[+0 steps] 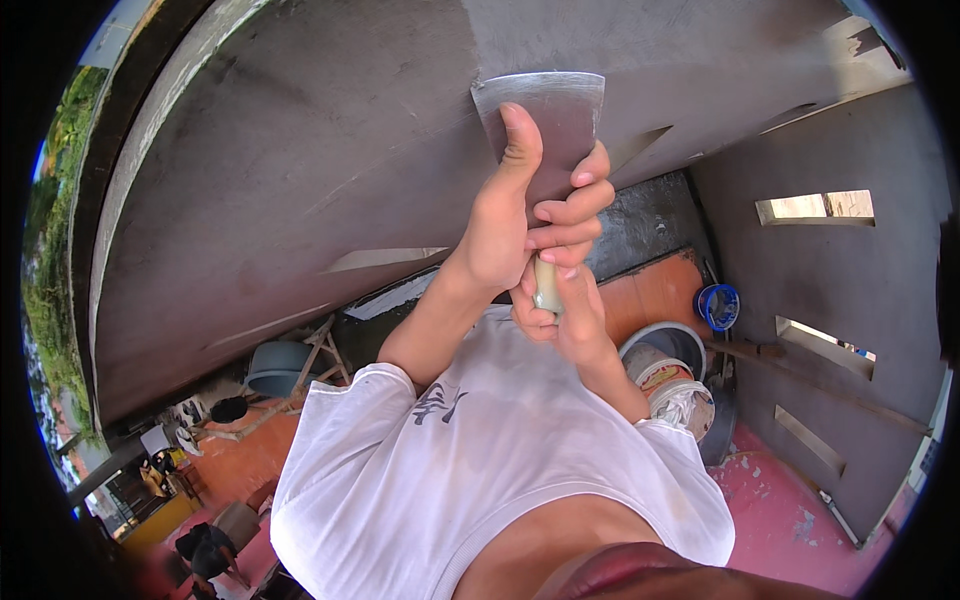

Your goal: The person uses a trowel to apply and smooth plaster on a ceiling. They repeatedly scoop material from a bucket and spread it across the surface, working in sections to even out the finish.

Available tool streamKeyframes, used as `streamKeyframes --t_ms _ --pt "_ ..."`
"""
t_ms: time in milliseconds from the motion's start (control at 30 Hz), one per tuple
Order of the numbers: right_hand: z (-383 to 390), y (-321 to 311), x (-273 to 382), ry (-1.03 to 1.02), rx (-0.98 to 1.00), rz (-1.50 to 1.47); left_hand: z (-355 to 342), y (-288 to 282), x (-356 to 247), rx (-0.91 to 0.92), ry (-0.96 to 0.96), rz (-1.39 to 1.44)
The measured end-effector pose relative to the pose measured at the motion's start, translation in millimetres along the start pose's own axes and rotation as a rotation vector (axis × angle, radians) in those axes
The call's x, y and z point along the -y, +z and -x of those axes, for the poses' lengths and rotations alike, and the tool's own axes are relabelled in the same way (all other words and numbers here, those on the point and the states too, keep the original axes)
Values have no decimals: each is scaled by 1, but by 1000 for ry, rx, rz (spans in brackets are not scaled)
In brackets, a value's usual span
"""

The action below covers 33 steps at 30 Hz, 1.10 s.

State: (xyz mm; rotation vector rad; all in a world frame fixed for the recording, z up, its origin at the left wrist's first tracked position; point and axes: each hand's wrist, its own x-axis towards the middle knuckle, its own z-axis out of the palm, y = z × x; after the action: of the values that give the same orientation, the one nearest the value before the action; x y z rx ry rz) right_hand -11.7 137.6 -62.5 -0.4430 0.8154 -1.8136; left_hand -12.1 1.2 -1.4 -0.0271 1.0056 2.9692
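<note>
A wide metal scraper (pixel 545 115) is pressed flat against a grey plastered wall (pixel 300 170), its blade edge uppermost in the picture and its pale handle (pixel 547 290) pointing down toward the person's chest. The left hand (pixel 510 225) wraps the blade's neck, thumb stretched up along the metal and fingers curled over the front of it, gripping tight. The right hand (pixel 565 315) sits just below and touching it, fingers closed around the handle. Both forearms rise from a white T-shirt (pixel 480 470) that fills the lower middle of the view. The wall bends overhead with the lens, and a second grey wall with slot openings (pixel 815 208) stands to the right. Below the hands, on an orange-red floor (pixel 660 290), stand a white bucket (pixel 680 395) beside a grey tub (pixel 665 345), with a blue coil (pixel 718 305) near them. To the left a grey basin (pixel 278 368) rests by a wooden trestle (pixel 320 350). Greenery (pixel 50 260) shows at the far left rim.
</note>
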Motion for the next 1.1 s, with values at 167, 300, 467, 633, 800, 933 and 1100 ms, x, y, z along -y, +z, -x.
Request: streamKeyframes --t_ms 167,300,467,633,800,933,1100 --pt "-8 -3 -4 -44 13 7 -2 0 -2 -14 14 -87" --pt "-12 7 2 -84 15 12 -3 10 -11 -10 22 -161" --pt "-14 2 1 -98 53 23 -2 8 -8 -29 60 -165" --pt "-27 12 49 -149 140 122 -16 47 -40 47 162 -185" --pt "-4 -2 22 -73 19 84 -11 18 -6 10 54 -70" --pt "-14 14 42 -133 59 137 -13 39 -32 75 83 -122" --pt "-5 1 24 -76 54 100 -8 22 -14 11 30 -50"
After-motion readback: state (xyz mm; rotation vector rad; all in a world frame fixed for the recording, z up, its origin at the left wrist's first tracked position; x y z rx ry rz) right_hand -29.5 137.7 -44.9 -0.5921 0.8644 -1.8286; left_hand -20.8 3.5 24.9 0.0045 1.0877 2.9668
